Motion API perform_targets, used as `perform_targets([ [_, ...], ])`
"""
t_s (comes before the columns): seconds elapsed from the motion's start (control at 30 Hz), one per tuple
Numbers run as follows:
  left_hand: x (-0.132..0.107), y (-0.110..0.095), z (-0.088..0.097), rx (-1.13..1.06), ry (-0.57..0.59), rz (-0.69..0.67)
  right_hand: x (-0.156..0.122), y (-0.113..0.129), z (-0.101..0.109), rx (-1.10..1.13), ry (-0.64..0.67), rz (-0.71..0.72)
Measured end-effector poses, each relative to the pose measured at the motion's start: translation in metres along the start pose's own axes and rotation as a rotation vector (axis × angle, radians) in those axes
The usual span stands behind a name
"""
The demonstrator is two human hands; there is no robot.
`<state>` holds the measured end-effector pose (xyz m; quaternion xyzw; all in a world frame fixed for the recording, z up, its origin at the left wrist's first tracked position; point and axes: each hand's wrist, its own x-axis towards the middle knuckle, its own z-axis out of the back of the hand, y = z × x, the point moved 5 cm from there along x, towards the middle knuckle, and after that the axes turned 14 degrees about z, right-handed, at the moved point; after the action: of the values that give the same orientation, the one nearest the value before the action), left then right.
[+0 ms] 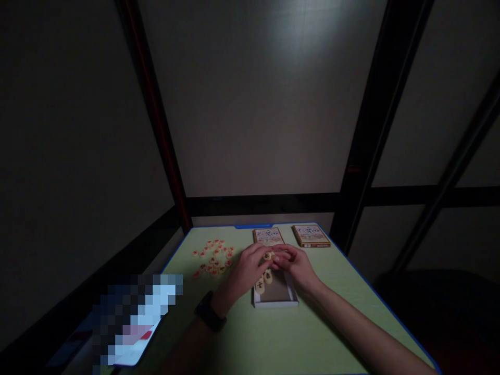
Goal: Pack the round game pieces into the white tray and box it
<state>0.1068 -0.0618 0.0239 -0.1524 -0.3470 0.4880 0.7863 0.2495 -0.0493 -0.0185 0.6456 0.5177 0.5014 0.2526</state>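
Both hands meet above an open cardboard box tray (275, 304) on the green table. Between their fingertips is a round Chinese chess piece (267, 256), pale with a dark character. My left hand (250, 268), with a dark watch at its wrist, curls its fingers round the piece from the left. From the right, my right hand (296, 264) has its thumb and fingers closed together at the same piece; some fingertips are hidden. Inside the tray, along its left side, lie a dark-lettered piece (260, 285) and another piece (267, 276) touching it.
Several loose chess pieces, mostly red-lettered (216, 251), are scattered on the table (336, 323) left of my hands. A printed box lid or box (268, 234) lies behind the hands, and a printed box (311, 236) at the far right. A blurred-out bright object (135, 349) sits at lower left.
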Motion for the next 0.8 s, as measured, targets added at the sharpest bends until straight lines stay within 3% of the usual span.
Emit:
perform_targets([
  [0.2, -0.002, 0.018, 0.005, -0.102, -0.064, 0.137, 0.000, -0.002, 0.002, -0.029, -0.021, -0.031],
  [0.4, 0.001, 0.044, 0.003, -0.295, 0.023, 0.179, 0.002, -0.005, 0.007, -0.113, 0.040, 0.000],
  [0.6, 0.004, 0.051, -0.001, -0.400, 0.046, 0.185, 0.002, 0.002, 0.004, -0.235, 0.094, 0.032],
  [0.8, 0.005, 0.060, -0.007, -0.566, 0.114, 0.356, 0.002, 0.007, 0.000, -0.300, 0.189, 0.016],
])
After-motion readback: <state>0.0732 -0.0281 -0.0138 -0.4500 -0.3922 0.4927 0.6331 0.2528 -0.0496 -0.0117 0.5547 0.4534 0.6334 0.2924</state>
